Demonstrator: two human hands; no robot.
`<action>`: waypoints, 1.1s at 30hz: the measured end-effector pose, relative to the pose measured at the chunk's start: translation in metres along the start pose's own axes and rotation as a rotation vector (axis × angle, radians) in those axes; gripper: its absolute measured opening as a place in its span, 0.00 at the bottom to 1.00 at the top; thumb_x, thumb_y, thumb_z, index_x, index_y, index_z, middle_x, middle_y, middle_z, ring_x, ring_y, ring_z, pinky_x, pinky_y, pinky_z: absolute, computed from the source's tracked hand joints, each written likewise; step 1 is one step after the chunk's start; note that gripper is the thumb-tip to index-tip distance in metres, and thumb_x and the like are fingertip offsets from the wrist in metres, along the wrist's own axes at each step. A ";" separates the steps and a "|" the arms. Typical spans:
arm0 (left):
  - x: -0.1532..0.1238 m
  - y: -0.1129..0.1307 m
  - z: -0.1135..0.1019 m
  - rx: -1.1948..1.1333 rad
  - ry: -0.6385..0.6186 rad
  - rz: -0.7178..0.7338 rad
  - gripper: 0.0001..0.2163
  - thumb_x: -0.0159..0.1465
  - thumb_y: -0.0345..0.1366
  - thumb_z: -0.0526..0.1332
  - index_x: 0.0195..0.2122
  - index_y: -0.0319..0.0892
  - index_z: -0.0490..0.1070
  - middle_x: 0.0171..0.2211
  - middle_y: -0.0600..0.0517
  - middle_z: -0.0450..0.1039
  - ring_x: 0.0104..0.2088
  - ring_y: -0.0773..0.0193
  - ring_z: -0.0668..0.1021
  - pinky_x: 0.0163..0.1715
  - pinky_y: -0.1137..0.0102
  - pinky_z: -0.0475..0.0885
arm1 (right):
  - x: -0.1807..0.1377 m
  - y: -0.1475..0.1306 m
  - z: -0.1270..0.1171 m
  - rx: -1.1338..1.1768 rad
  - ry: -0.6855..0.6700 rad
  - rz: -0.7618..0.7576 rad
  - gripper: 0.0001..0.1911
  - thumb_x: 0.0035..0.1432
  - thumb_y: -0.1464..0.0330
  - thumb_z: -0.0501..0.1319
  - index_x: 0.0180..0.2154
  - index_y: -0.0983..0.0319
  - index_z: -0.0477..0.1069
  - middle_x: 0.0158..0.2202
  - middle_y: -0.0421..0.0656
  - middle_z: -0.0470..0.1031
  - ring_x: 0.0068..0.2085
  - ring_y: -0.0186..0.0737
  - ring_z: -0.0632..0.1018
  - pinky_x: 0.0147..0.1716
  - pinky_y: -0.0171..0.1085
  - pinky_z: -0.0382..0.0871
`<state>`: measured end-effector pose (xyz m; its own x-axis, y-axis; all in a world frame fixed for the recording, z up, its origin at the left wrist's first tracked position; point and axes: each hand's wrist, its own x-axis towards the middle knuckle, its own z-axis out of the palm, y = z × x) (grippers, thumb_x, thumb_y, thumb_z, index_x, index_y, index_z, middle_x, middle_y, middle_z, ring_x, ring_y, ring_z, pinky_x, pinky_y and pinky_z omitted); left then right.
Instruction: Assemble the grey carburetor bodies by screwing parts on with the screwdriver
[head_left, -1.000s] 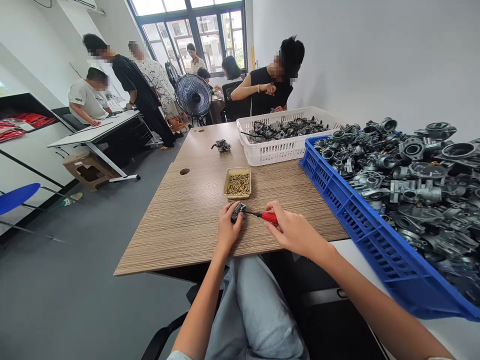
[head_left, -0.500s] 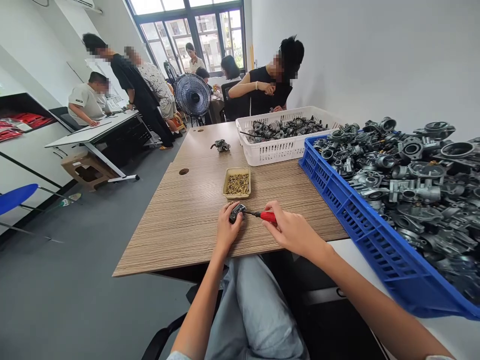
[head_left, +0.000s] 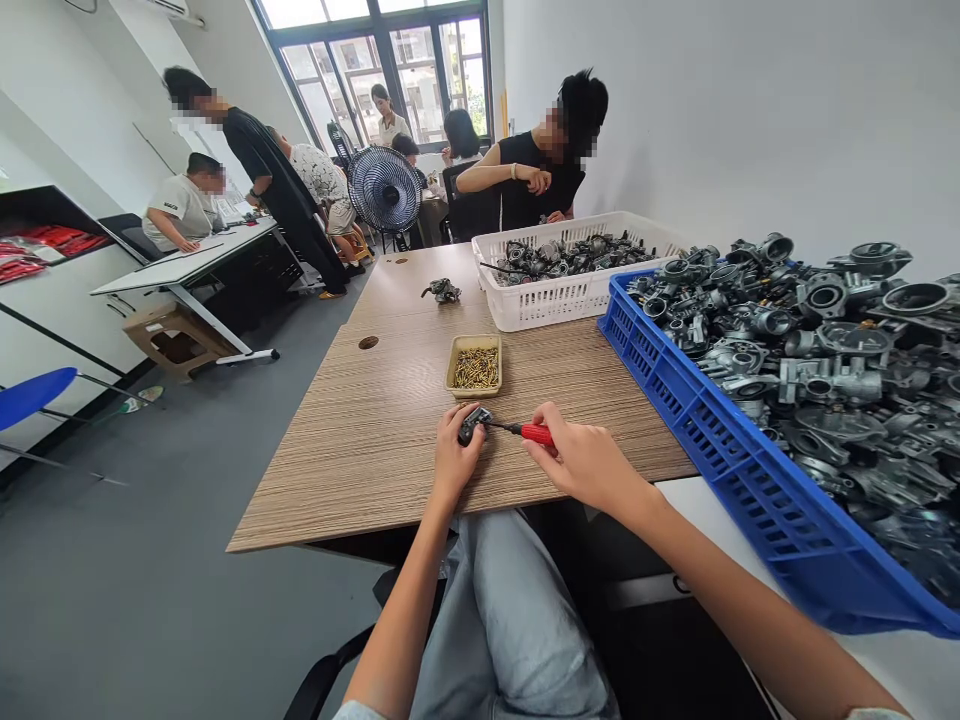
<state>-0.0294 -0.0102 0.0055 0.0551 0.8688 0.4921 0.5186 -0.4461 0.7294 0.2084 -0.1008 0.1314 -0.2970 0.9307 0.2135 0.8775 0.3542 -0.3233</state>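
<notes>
My left hand (head_left: 456, 455) is closed around a small dark metal part that looks like a carburetor (head_left: 474, 426), held at the near part of the wooden table (head_left: 360, 440). In my right hand (head_left: 581, 455) is a screwdriver (head_left: 536, 433) with a red handle, lying nearly level. Its dark shaft points left, and the tip meets the carburetor's right side; the exact contact spot is too small to make out. Just beyond my left hand stands a yellowish tray (head_left: 448, 385) filled with small brass pieces (head_left: 478, 368).
A blue crate (head_left: 720, 480) heaped with metal carburetor bodies (head_left: 817, 350) stands at my right. Behind it is a white basket (head_left: 551, 300) of similar parts. One loose carburetor (head_left: 442, 291) lies farther back. Across the table sits a person in black (head_left: 536, 180); a fan (head_left: 385, 190) stands behind.
My hands, the carburetor and the screwdriver keep almost the same position. In the background, people at the left have shifted slightly.
</notes>
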 end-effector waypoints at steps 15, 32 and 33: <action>0.000 -0.001 0.001 -0.009 0.016 0.010 0.17 0.71 0.34 0.63 0.60 0.47 0.78 0.58 0.44 0.78 0.62 0.50 0.77 0.67 0.51 0.70 | 0.003 -0.008 -0.002 -0.166 -0.049 0.138 0.15 0.81 0.54 0.53 0.51 0.60 0.63 0.33 0.44 0.83 0.35 0.50 0.86 0.29 0.40 0.51; 0.000 0.000 0.000 -0.002 0.009 0.013 0.17 0.71 0.35 0.63 0.60 0.47 0.78 0.58 0.44 0.78 0.61 0.51 0.77 0.67 0.52 0.70 | -0.001 -0.003 -0.008 0.052 -0.073 -0.016 0.07 0.78 0.65 0.55 0.53 0.58 0.60 0.40 0.42 0.83 0.38 0.46 0.85 0.33 0.37 0.56; 0.000 0.001 0.000 -0.001 0.009 0.014 0.17 0.71 0.35 0.63 0.60 0.47 0.78 0.58 0.44 0.78 0.61 0.50 0.77 0.67 0.51 0.70 | -0.001 -0.004 -0.008 0.043 -0.071 0.000 0.08 0.78 0.64 0.55 0.53 0.59 0.60 0.40 0.42 0.84 0.38 0.46 0.85 0.33 0.37 0.55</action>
<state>-0.0294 -0.0106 0.0060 0.0546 0.8606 0.5063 0.5167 -0.4582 0.7232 0.2086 -0.1039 0.1400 -0.3245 0.9342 0.1485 0.8610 0.3567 -0.3626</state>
